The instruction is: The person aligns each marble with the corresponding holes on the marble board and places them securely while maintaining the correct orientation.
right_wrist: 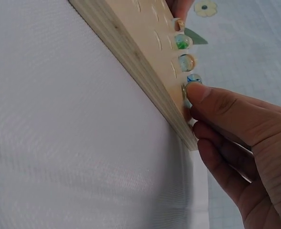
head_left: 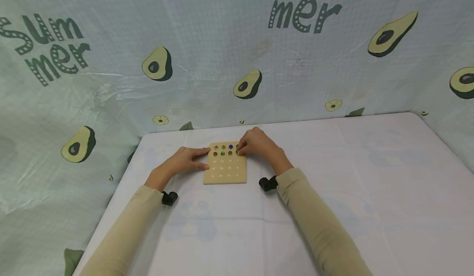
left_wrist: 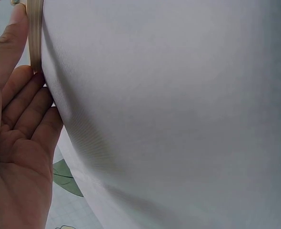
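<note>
A square light-wood board [head_left: 224, 178] with rows of small hollows lies flat on the table. Glass marbles sit in its two far rows, among them a blue marble [head_left: 231, 147] and a green marble [head_left: 223, 154]. My left hand [head_left: 186, 160] touches the board's left edge with thumb and fingers extended. At the right end of the second row, my right hand [head_left: 258, 143] pinches a marble, mostly hidden by the thumb and fingers. Beside that thumb, the right wrist view shows a clear marble [right_wrist: 187, 62] with orange tints in its hollow.
A white cloth covers the table [head_left: 352, 193], which reaches far to the right of the board. Behind it hangs a pale curtain [head_left: 207, 29] printed with avocados. Small black cameras are strapped at the left wrist [head_left: 170, 198] and right wrist [head_left: 268, 184].
</note>
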Demonstrator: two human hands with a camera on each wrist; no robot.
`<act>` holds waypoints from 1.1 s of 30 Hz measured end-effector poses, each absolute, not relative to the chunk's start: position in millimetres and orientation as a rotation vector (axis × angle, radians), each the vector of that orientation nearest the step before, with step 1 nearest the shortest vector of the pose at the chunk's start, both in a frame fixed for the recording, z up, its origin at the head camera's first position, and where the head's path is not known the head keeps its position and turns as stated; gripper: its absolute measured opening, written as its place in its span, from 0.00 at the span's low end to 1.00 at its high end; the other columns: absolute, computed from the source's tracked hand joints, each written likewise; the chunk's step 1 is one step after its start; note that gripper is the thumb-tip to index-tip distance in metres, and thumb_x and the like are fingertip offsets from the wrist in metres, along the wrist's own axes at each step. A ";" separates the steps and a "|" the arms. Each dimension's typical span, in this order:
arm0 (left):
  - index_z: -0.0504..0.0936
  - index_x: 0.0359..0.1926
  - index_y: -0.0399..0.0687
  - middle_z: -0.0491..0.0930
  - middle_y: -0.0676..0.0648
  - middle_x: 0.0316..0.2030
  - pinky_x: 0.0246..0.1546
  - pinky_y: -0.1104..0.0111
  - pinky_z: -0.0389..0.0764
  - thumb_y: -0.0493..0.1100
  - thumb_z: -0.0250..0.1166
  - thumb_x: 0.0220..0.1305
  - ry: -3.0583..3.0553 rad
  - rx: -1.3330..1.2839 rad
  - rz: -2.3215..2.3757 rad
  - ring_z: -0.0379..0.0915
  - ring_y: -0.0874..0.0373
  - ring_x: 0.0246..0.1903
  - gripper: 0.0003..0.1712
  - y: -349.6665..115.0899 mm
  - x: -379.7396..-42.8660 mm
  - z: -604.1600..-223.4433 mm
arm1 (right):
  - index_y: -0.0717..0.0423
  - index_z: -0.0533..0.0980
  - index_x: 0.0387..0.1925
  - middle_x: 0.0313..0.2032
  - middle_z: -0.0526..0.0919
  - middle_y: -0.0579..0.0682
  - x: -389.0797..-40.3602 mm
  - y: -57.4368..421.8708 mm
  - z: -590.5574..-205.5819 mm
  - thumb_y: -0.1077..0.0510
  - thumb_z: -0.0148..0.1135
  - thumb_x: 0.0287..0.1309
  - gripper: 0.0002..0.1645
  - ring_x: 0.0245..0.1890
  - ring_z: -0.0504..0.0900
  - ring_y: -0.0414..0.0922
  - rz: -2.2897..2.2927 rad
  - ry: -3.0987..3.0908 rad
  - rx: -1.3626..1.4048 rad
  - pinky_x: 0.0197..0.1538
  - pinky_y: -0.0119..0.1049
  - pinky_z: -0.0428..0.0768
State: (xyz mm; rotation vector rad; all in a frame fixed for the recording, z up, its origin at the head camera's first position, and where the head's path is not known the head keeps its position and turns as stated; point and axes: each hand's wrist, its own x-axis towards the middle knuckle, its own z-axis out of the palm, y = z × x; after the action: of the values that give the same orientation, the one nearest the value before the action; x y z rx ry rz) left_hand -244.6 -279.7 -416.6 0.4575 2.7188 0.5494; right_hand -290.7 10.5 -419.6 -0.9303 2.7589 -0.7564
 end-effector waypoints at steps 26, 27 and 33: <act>0.67 0.76 0.54 0.66 0.43 0.73 0.70 0.45 0.65 0.64 0.71 0.59 2.727 0.477 0.538 0.59 0.41 0.73 0.48 -282.2 -244.9 -420.3 | 0.53 0.89 0.48 0.43 0.91 0.46 -270.5 50.2 -416.2 0.54 0.74 0.60 0.15 0.42 0.87 0.39 -0.862 2.710 -0.933 0.46 0.34 0.84; 0.67 0.76 0.54 0.65 0.43 0.73 0.70 0.46 0.65 0.64 0.72 0.59 2.728 0.476 0.539 0.59 0.41 0.73 0.48 -282.3 -244.8 -419.9 | 0.53 0.89 0.48 0.43 0.91 0.46 -268.6 56.4 -414.1 0.54 0.74 0.60 0.15 0.42 0.87 0.39 -0.857 2.711 -0.940 0.46 0.34 0.84; 0.66 0.76 0.55 0.65 0.44 0.73 0.71 0.46 0.64 0.65 0.71 0.59 2.727 0.464 0.534 0.58 0.42 0.74 0.48 -282.9 -245.6 -418.8 | 0.54 0.89 0.47 0.41 0.91 0.46 -258.7 92.4 -407.8 0.54 0.75 0.59 0.15 0.37 0.85 0.37 -0.854 2.717 -0.986 0.41 0.33 0.84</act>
State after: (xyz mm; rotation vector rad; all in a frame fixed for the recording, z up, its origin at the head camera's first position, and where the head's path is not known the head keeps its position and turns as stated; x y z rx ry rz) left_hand -245.6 -282.9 -418.8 0.4642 2.7271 0.5336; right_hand -258.7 92.4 -407.8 -0.9860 2.7169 -0.8542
